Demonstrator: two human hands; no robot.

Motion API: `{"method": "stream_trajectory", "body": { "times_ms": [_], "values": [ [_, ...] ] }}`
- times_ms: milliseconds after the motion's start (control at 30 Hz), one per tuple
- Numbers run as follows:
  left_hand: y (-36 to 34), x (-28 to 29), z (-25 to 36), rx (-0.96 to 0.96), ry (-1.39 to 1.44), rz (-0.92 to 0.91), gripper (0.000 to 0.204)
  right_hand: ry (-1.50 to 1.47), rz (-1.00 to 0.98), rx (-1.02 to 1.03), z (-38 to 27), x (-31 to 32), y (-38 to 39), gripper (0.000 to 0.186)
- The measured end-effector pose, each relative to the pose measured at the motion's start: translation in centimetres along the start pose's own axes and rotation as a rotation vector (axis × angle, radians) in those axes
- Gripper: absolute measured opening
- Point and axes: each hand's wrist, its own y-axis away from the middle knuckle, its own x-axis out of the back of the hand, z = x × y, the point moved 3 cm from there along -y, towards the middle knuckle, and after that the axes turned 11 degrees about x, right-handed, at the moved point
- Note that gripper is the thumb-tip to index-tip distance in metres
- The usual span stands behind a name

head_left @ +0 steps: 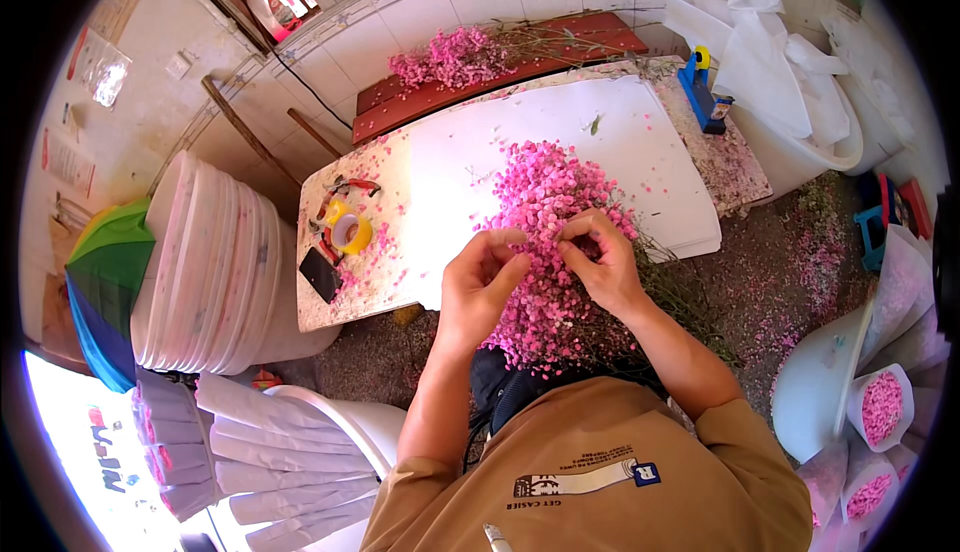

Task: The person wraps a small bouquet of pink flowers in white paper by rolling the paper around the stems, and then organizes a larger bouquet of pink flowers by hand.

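Note:
A big bunch of small pink flowers (548,297) on thin green stems lies across the near edge of the work table and against my lap. Over its left side is my left hand (482,284), fingers curled, with a gap between thumb and forefinger and nothing visible in it. My right hand (606,268) is at the bunch's right side, thumb and forefinger brought together among the blossoms. What they pinch is too small to make out. The green stems (690,302) trail out to the right beneath my right forearm.
White paper sheets (440,182) cover the table. At its left are yellow tape rolls (350,233), red-handled pliers (357,185) and a phone (320,275); a blue tape dispenser (703,92) stands far right. More pink flowers (450,60) rest behind. Stacked tubs (215,262) and wrapped bouquets (882,410) flank me.

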Motion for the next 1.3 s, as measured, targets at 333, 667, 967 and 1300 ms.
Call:
{"method": "stream_trajectory", "body": {
  "times_ms": [333, 667, 967, 1300],
  "values": [
    [-0.9, 3.5, -1.5, -0.357, 0.084, 0.304, 0.012, 0.232, -0.01, 0.193, 0.8, -0.4, 0.2, 0.016],
    [1.9, 3.6, -2.9, 0.064, 0.443, -0.064, 0.014, 0.258, -0.035, 0.262, 0.6, -0.6, 0.1, 0.017],
    [1.0, 1.6, -3.2, -0.436, -0.514, 0.279, 0.009, 0.292, -0.073, 0.241, 0.3, -1.0, 0.3, 0.017],
    [3.3, 3.5, -4.9, 0.147, 0.169, 0.071, 0.005, 0.282, -0.062, 0.239, 0.9, -1.0, 0.4, 0.016]
  ]
}}
